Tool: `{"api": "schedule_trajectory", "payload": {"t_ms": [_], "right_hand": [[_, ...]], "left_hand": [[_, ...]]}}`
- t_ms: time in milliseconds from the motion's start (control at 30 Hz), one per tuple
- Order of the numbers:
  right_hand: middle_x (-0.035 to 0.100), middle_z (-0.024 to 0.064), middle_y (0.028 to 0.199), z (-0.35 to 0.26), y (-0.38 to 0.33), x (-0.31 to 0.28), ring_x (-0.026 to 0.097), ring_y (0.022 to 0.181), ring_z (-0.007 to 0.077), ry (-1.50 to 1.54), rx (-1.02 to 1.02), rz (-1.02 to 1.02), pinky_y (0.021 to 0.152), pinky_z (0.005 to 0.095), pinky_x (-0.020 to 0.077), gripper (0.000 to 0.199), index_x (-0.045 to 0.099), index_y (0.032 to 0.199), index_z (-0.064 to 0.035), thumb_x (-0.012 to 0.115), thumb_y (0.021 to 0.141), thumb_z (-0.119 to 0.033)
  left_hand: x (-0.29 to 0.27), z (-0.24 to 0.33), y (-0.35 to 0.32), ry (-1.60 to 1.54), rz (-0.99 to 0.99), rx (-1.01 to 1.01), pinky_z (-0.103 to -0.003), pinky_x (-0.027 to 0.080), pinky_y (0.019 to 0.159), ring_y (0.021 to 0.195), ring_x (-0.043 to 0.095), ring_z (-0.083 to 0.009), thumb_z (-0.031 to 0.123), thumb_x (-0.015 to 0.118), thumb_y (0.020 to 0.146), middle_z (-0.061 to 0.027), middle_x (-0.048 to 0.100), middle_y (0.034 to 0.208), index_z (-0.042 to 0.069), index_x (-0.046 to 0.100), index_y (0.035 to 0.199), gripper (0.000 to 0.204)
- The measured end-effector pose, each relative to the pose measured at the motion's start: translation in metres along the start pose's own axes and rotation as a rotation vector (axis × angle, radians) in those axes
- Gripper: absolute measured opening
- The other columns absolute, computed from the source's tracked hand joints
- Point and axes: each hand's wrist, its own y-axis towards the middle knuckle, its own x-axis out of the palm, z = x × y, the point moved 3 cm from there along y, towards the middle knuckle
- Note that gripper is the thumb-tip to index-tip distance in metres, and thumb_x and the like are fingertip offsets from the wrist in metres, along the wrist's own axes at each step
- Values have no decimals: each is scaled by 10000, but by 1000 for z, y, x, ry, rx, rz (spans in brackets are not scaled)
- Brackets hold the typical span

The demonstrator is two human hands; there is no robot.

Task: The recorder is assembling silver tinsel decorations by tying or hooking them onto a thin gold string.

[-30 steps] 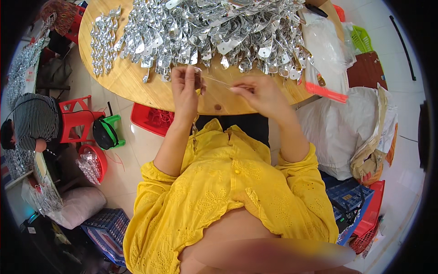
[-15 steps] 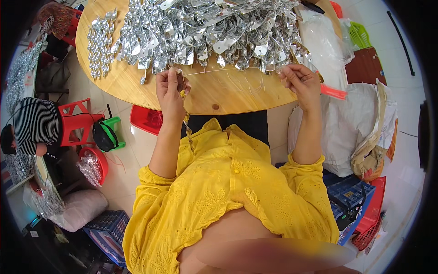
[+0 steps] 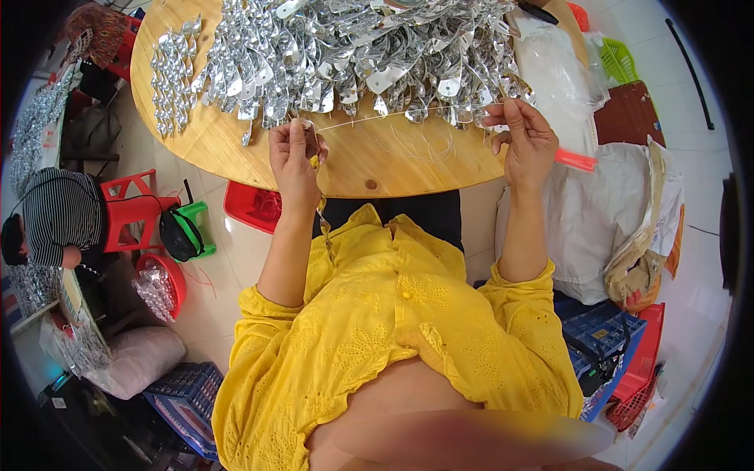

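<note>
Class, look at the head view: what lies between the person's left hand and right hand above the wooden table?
A thin thread, pulled taut from left hand to right hand, over bare table.

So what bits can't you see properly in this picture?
- Head view: the thin thread between the left hand and right hand is too fine to follow into either grip.
- The pile of shiny silver pieces is cut off by the top edge.
- The wooden table is mostly hidden under that pile.
- The lower middle is blurred.
</note>
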Motion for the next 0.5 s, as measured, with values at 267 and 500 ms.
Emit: {"api": "schedule_trajectory", "payload": {"t_ms": [267,500], "right_hand": [[593,120,702,-4,1,-5,577,579,144,-118,-145,50,356,180,368,144,555,840,37,555,769,-87],[593,114,706,-7,3,-6,572,592,140,-43,-148,4,378,179,376,127,564,831,30,555,766,-79]], "left_hand": [[1,0,0,-8,12,6,-213,357,447,545,464,-103,206,443,846,-41,474,688,47,395,819,168],[1,-1,1,4,15,2,-217,369,466,577,489,-107,188,437,848,-46,498,705,47,393,817,151]]}}
